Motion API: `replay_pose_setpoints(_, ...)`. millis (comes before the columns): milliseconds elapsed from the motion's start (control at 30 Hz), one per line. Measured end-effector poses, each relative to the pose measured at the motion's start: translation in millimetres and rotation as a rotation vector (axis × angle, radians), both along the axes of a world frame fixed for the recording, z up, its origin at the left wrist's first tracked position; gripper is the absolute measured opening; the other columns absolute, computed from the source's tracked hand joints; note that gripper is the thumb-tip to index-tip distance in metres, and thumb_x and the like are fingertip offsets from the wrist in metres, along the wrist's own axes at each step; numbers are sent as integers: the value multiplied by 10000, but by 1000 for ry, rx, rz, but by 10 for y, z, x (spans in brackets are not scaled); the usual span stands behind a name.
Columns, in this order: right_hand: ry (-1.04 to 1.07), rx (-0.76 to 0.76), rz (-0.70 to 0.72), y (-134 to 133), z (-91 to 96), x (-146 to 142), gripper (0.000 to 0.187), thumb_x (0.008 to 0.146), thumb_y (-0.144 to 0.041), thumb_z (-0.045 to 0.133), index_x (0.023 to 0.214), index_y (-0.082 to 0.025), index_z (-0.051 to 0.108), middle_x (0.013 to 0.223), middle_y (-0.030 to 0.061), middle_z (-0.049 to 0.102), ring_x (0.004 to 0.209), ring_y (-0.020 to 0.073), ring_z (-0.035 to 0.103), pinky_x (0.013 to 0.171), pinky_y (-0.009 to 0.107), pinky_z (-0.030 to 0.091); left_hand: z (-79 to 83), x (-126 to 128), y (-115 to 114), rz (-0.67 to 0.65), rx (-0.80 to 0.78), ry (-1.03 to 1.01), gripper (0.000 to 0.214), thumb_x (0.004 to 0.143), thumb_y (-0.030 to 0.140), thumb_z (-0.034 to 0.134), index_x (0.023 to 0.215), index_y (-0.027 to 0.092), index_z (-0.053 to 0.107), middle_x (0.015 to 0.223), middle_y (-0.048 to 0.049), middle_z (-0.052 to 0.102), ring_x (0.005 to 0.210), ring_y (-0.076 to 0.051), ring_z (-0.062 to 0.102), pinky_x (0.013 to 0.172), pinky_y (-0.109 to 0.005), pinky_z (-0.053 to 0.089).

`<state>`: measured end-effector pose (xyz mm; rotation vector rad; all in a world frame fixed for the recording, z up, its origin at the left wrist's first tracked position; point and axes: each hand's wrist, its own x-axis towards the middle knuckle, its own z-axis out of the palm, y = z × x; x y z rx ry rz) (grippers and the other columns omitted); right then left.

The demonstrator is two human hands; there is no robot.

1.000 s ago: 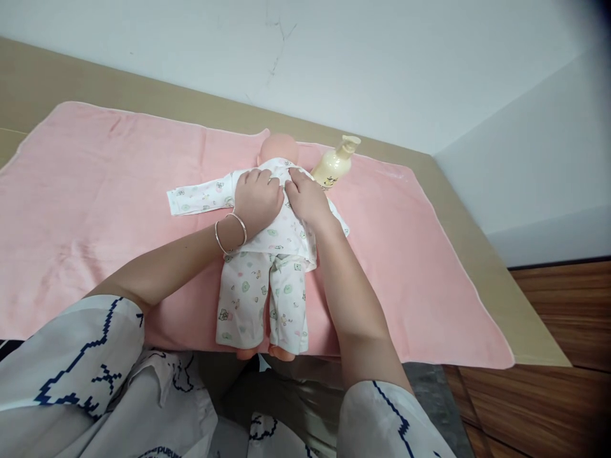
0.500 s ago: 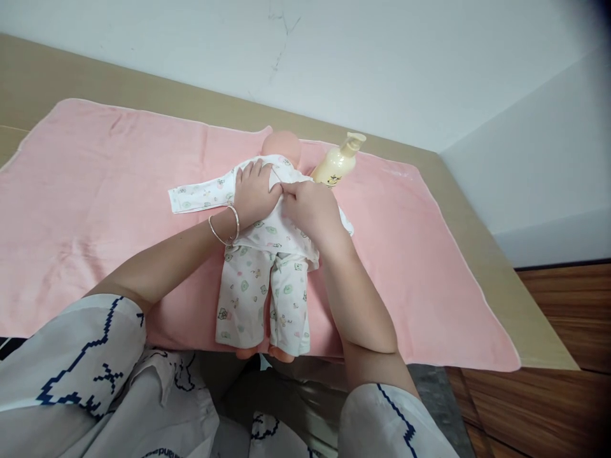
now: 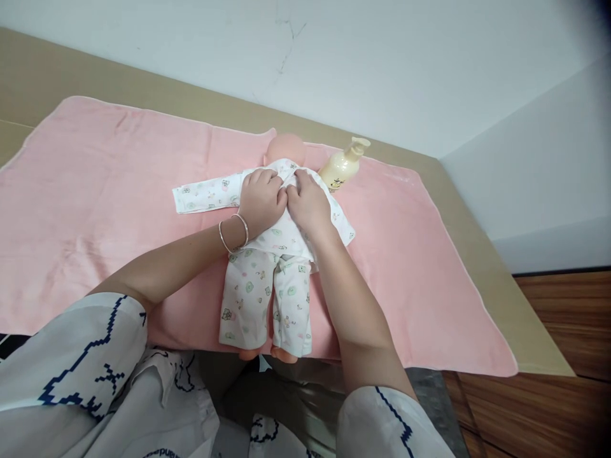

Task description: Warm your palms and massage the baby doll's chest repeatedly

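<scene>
Pink towel (image 3: 86, 210) | left hand (image 3: 260, 200), right hand (image 3: 308, 205) on doll shirt (image 3: 281, 236) | bottle (image 3: 341, 168) beside

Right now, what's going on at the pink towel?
A person has both hands on a dressed doll lying on a pink towel on the table. The left hand, bangles on its wrist, and the right hand meet on the doll's printed top near the neckline, fingers curled. Whether they pinch the fabric is unclear. A cream pump bottle sits beside the doll's head.
</scene>
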<state>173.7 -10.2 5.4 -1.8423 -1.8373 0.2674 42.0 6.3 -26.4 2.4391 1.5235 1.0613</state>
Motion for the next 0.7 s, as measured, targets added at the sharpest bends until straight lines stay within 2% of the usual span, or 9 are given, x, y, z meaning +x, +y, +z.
replay_pose_setpoints(167,-30,10,44,96,-98,69,505,922,-311,372,1376,-150,522,1480,161,530,1388,341,456,1140,546,372,-4,34,10,64,-58,7,341,935,278,465,1215,167,625,1383,-142,602,1306,-327,516,1132,-508,368)
replay_pose_setpoints(233,-87,27,40,89,-92,49,492,936,-297,350,1367,-143,531,1466,165,544,1401,343,440,1146,564,354,-24,43,60,90,-89,-11,397,919,282,495,1287,161,580,1439,-154,564,1364,-338,474,1176,-529,321)
replay_pose_setpoints(300,-159,32,36,22,-20,-15,450,943,-253,315,1276,-133,593,1334,184,636,1289,343,535,1076,539,414,-42,41,115,96,-106,-30,413,905,270,515,1303,170,560,1450,-150,555,1382,-338,457,1193,-537,298)
replay_pose_setpoints(367,-229,7,34,-91,108,-103,398,930,-214,318,1107,-139,666,1116,187,717,1082,331,634,943,471,482,-47,30,148,84,-114,-49,397,905,256,522,1293,180,552,1436,-137,563,1374,-324,462,1198,-527,292)
replay_pose_setpoints(433,-275,-29,29,-205,241,-182,345,912,-209,357,952,-157,697,955,172,738,927,314,662,837,425,493,-35,16,150,65,-120,-75,367,908,247,533,1267,173,546,1399,-126,583,1344,-303,481,1198,-506,298)
replay_pose_setpoints(500,-278,-58,20,-266,319,-214,325,907,-222,383,880,-168,702,896,157,741,885,310,669,808,416,492,-11,6,125,57,-115,-93,287,915,243,538,1187,156,552,1298,-125,625,1269,-285,524,1170,-484,335)
replay_pose_setpoints(567,-227,-62,17,-242,303,-181,343,918,-232,367,903,-177,705,952,149,748,940,319,677,838,431,502,14,4,87,61,-95,-90,167,925,238,520,1072,165,554,1166,-118,656,1188,-278,562,1122,-476,380)
replay_pose_setpoints(633,-145,-37,52,-140,197,-93,379,935,-242,337,1042,-181,696,1157,151,727,1129,331,647,950,467,497,38,11,49,68,-84,-74,98,931,238,497,995,187,550,1110,-114,666,1171,-289,579,1090,-478,404)
replay_pose_setpoints(700,-71,-11,109,-8,52,11,434,951,-263,325,1255,-182,625,1416,139,608,1374,319,505,1119,518,408,61,22,18,67,-87,-56,108,930,248,491,992,198,564,1180,-117,666,1240,-309,560,1105,-490,393)
